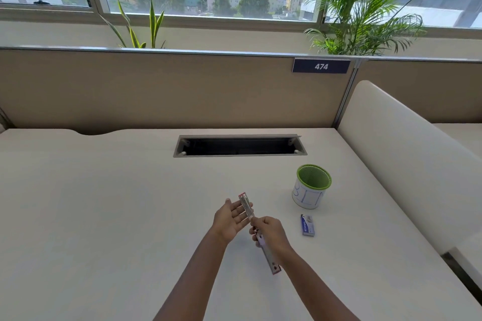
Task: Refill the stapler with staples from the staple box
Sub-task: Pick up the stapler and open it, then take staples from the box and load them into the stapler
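Head view, one moment, items listed from the hands outward.

1. Right hand (268,231): fingers curled round the middle of the stapler (269,255), which is held above the desk (104,203).
2. Left hand (230,219): palm up, fingers straight and relaxed, nothing clasped. The far half of the stapler is laid against its fingertips.
3. Stapler: swung fully open into one long strip. One end is pointed away past the left fingers, the other back toward the right forearm. Whether any staples lie in the channel cannot be told; the detail is too small.
4. Staple box (307,224): flat on the desk just to the right of the right hand, apart from it, touched by neither hand. It appears partly slid open.
5. Green mesh cup (313,185): stood beyond the staple box, further right of the hands.
6. Cable slot (238,145): set into the desk well beyond the hands.
7. Partition with number plate (321,66), plants and window behind.

Progress, as judged: the opening of the stapler is done. A strip of staples is yet to be taken from the box, laid in the channel, and the stapler closed. The task is judged to be at an early stage.
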Demonstrator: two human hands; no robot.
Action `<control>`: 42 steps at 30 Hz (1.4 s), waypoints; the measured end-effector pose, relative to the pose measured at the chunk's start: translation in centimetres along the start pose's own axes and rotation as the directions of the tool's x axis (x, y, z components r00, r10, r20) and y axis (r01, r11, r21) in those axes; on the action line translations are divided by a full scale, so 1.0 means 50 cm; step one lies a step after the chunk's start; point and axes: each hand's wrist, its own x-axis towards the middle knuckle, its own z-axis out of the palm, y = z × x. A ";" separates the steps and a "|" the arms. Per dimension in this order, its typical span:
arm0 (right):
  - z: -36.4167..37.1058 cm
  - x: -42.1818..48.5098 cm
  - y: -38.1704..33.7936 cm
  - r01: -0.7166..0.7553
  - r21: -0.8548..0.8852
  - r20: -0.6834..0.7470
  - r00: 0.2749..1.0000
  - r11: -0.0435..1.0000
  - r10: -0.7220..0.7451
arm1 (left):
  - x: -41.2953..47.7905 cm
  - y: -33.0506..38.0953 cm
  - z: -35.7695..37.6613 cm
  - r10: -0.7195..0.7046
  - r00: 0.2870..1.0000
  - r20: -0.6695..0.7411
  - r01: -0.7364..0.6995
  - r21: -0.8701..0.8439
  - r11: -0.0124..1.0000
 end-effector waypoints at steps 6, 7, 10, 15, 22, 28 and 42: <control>-0.012 0.001 0.017 0.327 -0.565 -0.051 0.903 0.758 -0.427 | 0.010 -0.007 -0.008 -0.067 0.997 -0.022 0.064 -0.142 0.988; -0.013 0.002 0.019 0.367 -0.628 -0.026 0.871 0.686 -0.491 | 0.011 -0.008 -0.008 -0.072 0.997 -0.022 0.067 -0.161 0.985; -0.017 0.004 0.022 0.430 -0.768 0.076 0.797 0.474 -0.599 | 0.011 -0.009 -0.009 -0.075 0.997 -0.017 0.070 -0.215 0.974; -0.020 -0.005 0.014 0.488 -0.817 0.132 0.678 0.308 -0.723 | 0.011 -0.010 -0.014 -0.072 0.996 -0.049 0.063 -0.168 0.984; -0.020 -0.009 0.009 0.490 -0.842 0.176 0.646 0.227 -0.742 | 0.008 -0.014 -0.015 -0.080 0.995 -0.066 0.068 -0.172 0.983; -0.024 0.001 0.014 0.437 -0.850 0.139 0.725 0.295 -0.675 | 0.013 -0.016 -0.016 -0.105 0.991 -0.077 0.089 -0.197 0.976; -0.050 0.015 0.050 0.259 -0.915 0.096 0.884 0.308 -0.457 | 0.006 -0.015 -0.034 -0.022 0.960 -0.280 -0.003 -0.088 0.996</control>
